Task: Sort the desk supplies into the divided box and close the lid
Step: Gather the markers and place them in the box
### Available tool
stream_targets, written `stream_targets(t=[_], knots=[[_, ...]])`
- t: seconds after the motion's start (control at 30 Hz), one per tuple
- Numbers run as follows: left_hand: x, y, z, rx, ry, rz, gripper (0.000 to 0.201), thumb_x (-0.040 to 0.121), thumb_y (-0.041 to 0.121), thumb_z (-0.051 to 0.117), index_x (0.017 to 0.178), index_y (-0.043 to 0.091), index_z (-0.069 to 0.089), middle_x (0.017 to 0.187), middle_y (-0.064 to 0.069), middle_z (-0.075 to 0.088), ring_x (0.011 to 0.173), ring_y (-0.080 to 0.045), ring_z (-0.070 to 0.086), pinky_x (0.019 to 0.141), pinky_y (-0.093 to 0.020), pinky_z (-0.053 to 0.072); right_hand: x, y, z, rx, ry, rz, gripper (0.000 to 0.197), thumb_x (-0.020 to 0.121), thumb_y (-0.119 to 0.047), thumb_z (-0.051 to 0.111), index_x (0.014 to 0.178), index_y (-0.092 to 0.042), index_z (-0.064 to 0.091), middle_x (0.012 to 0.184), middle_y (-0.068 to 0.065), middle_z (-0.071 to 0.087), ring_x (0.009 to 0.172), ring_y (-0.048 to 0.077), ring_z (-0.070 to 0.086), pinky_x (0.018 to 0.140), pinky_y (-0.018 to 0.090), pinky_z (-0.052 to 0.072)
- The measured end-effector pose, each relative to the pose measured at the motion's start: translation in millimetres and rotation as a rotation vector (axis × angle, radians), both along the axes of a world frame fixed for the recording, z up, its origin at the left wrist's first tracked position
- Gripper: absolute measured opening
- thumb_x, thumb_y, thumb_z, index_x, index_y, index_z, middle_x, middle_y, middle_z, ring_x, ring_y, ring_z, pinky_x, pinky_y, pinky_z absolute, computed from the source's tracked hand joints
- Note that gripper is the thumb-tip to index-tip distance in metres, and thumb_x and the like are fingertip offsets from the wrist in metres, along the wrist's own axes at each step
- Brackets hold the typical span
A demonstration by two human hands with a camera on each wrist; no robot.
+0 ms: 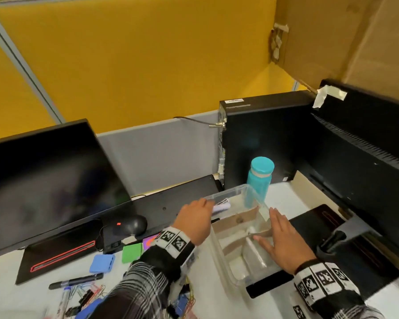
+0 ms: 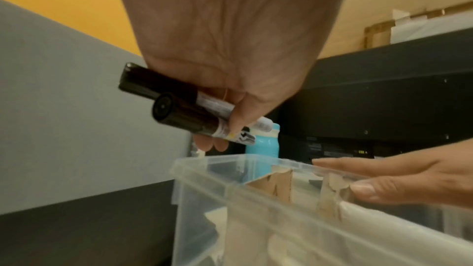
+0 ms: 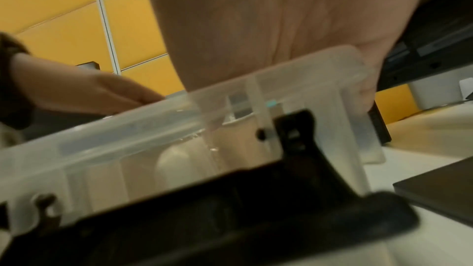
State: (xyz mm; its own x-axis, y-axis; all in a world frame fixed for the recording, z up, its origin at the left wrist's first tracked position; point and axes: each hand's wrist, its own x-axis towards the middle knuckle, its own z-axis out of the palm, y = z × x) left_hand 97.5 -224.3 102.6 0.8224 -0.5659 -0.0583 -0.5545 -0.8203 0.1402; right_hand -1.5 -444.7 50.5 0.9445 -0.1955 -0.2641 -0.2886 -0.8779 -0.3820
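A clear plastic box with cardboard dividers sits on the desk in front of me. My left hand holds two black-capped white markers over the box's far-left compartment, their tips showing past my fingers. My right hand lies flat with straight fingers against the box's right rim, thumb inside the wall. More supplies lie at the lower left: a black marker, pens and binder clips, a blue eraser and a green pad.
A teal bottle stands just behind the box. A black computer tower and a monitor rise at the right, another monitor at the left. A mouse and a black keyboard lie left of the box.
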Motion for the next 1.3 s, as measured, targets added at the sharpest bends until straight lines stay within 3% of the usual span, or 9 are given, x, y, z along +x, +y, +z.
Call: stream_targets(t=[0.17, 0.3, 0.4, 0.6, 0.8, 0.93, 1.03, 1.13, 1.3], knots=[[35.5, -62.4, -2.4, 0.256, 0.082, -0.116, 0.028, 0.096, 0.016, 0.044, 0.123, 0.013, 0.05, 0.122, -0.012, 0.056, 0.113, -0.031, 0.052, 0.091, -0.041, 0.042, -2.2, 1.5, -2.8, -0.052, -0.029, -0.007, 0.099, 0.074, -0.078, 0.012, 0.15, -0.018, -0.01, 0.16, 0.0, -0.004, 0.147, 0.02, 0.001, 0.12, 0.038, 0.011], [53.7, -88.6, -10.1, 0.207, 0.197, -0.152, 0.036, 0.093, 0.01, 0.048, 0.129, 0.009, 0.047, 0.123, -0.017, 0.054, 0.112, -0.034, 0.055, 0.093, -0.043, 0.046, -2.4, 1.8, -4.4, -0.07, -0.043, -0.017, 0.096, 0.076, -0.076, 0.012, 0.15, -0.019, -0.009, 0.16, 0.0, -0.002, 0.147, 0.021, 0.002, 0.12, 0.038, 0.012], [57.8, -84.1, -4.5, 0.099, 0.232, -0.133, 0.044, 0.094, 0.013, 0.048, 0.137, 0.016, 0.043, 0.127, -0.013, 0.051, 0.114, -0.032, 0.054, 0.095, -0.04, 0.045, -2.2, 0.8, -5.5, -0.076, -0.042, -0.014, 0.095, 0.077, -0.076, 0.012, 0.15, -0.019, -0.008, 0.16, 0.0, 0.0, 0.147, 0.021, 0.002, 0.12, 0.039, 0.013], [43.4, 7.2, 7.4, -0.21, 0.126, -0.042, 0.032, 0.093, 0.016, 0.046, 0.121, 0.026, 0.056, 0.119, 0.003, 0.06, 0.104, -0.018, 0.06, 0.088, -0.036, 0.05, -2.0, 0.6, -7.8, -0.069, -0.031, -0.002, 0.089, 0.084, -0.073, 0.018, 0.15, -0.021, -0.009, 0.16, 0.0, -0.002, 0.147, 0.021, 0.003, 0.12, 0.04, 0.013], [9.7, 122.0, -28.5, -0.115, 0.1, 0.178, 0.025, 0.095, 0.025, 0.044, 0.114, 0.028, 0.06, 0.114, 0.004, 0.067, 0.101, -0.02, 0.064, 0.084, -0.036, 0.052, -5.2, 4.7, 4.0, -0.075, -0.046, -0.05, 0.08, 0.089, -0.061, 0.034, 0.151, -0.019, 0.004, 0.16, 0.001, 0.005, 0.146, 0.024, 0.008, 0.119, 0.044, 0.015], [-19.2, 169.2, -63.2, -0.042, 0.164, 0.265, 0.026, 0.096, 0.026, 0.046, 0.117, 0.027, 0.06, 0.12, 0.003, 0.065, 0.108, -0.02, 0.06, 0.088, -0.032, 0.048, -10.5, 52.1, 33.0, -0.027, -0.468, 0.044, 0.048, 0.089, -0.029, 0.055, 0.135, -0.017, 0.043, 0.143, 0.004, 0.042, 0.132, 0.022, 0.036, 0.11, 0.043, 0.035], [-31.6, 182.2, -80.6, 0.055, 0.205, 0.269, 0.027, 0.093, 0.027, 0.048, 0.119, 0.029, 0.056, 0.12, 0.004, 0.06, 0.112, -0.017, 0.054, 0.09, -0.032, 0.047, -6.5, 113.4, 40.7, 0.043, -0.626, 0.29, 0.024, 0.088, -0.014, 0.055, 0.112, -0.017, 0.056, 0.115, -0.001, 0.056, 0.106, 0.015, 0.051, 0.092, 0.026, 0.044], [-37.9, 182.5, -91.0, 0.118, 0.201, 0.213, 0.031, 0.093, 0.028, 0.048, 0.124, 0.027, 0.052, 0.124, 0.004, 0.054, 0.115, -0.017, 0.048, 0.093, -0.031, 0.043, 6.9, 169.5, 17.8, 0.055, -0.495, 0.46, 0.021, 0.091, -0.015, 0.049, 0.11, -0.018, 0.056, 0.11, -0.004, 0.055, 0.101, 0.013, 0.052, 0.083, 0.021, 0.043], [-43.8, 176.3, -103.6, 0.237, 0.2, 0.148, 0.031, 0.09, 0.021, 0.051, 0.121, 0.019, 0.051, 0.126, -0.003, 0.051, 0.116, -0.023, 0.044, 0.094, -0.034, 0.039, 42.6, 212.3, -46.5, -0.101, -0.091, 0.526, 0.045, 0.087, -0.008, 0.051, 0.131, -0.013, 0.042, 0.134, 0.006, 0.044, 0.12, 0.024, 0.042, 0.097, 0.034, 0.041]])
